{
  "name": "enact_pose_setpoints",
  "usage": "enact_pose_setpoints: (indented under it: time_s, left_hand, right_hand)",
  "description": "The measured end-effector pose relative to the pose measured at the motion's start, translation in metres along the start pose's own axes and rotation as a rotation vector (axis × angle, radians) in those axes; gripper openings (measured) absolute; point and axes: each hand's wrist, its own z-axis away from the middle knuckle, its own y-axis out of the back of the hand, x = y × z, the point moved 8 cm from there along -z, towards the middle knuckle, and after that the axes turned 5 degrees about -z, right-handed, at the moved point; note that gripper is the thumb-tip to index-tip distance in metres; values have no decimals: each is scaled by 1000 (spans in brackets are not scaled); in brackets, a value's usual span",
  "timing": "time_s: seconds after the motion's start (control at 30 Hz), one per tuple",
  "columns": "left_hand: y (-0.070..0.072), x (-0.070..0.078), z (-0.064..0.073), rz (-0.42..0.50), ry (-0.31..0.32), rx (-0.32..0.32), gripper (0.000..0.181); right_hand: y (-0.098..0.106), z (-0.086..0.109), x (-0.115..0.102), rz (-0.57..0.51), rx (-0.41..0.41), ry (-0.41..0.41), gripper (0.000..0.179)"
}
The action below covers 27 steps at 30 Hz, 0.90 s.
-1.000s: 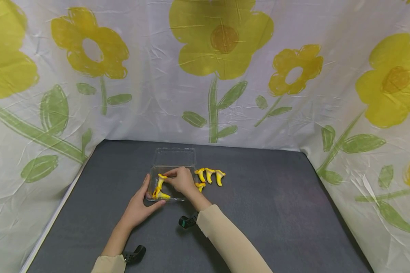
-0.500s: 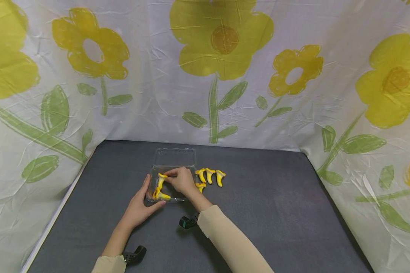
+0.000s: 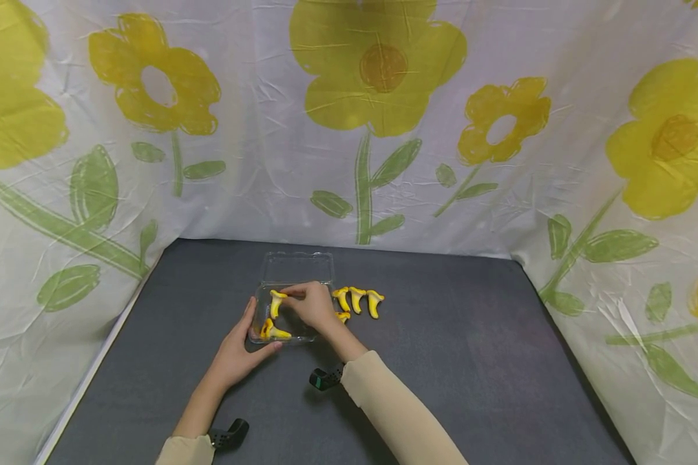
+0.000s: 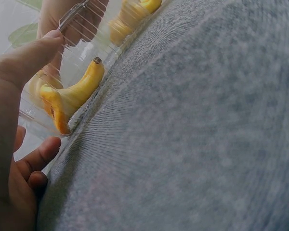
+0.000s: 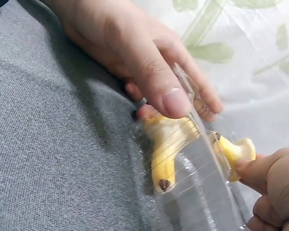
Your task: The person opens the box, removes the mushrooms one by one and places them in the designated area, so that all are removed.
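My right hand (image 3: 313,305) pinches a yellow chanterelle mushroom (image 3: 276,303) by its flared cap, over the left part of a clear plastic box (image 3: 299,340). The right wrist view shows the thumb and fingertips on that mushroom (image 5: 241,149). Another chanterelle (image 3: 274,331) lies in the box's front left corner, its dark-tipped stem pointing right; the left wrist view has it (image 4: 77,94) behind the ribbed wall. My left hand (image 3: 234,349) rests against this corner, fingers straight along the left side and thumb at the front rim (image 5: 207,137).
Several more chanterelles (image 3: 357,299) lie on the dark grey cloth (image 3: 471,349) right of the box, one partly hidden by my right hand. The box's hinged lid (image 3: 298,267) is folded back behind it. A flower-printed curtain (image 3: 256,181) rises behind the table.
My right hand has moved slightly toward the back of the box, carrying the pinched chanterelle away from the one in the front corner. My left hand stays put.
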Motion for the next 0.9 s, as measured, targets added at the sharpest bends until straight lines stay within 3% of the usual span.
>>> enact_pose_setpoints:
  time_s: [0.27, 0.43, 0.9]
  left_hand:
    - [1, 2, 0, 6, -1, -5, 118]
    - [2, 2, 0, -14, -7, 8, 117]
    - [3, 4, 0, -54, -25, 51, 117]
  right_hand:
    - [8, 3, -7, -43, -15, 41, 21]
    - [15, 6, -2, -103, -18, 17, 22]
    - [41, 26, 3, -131, 10, 10, 20]
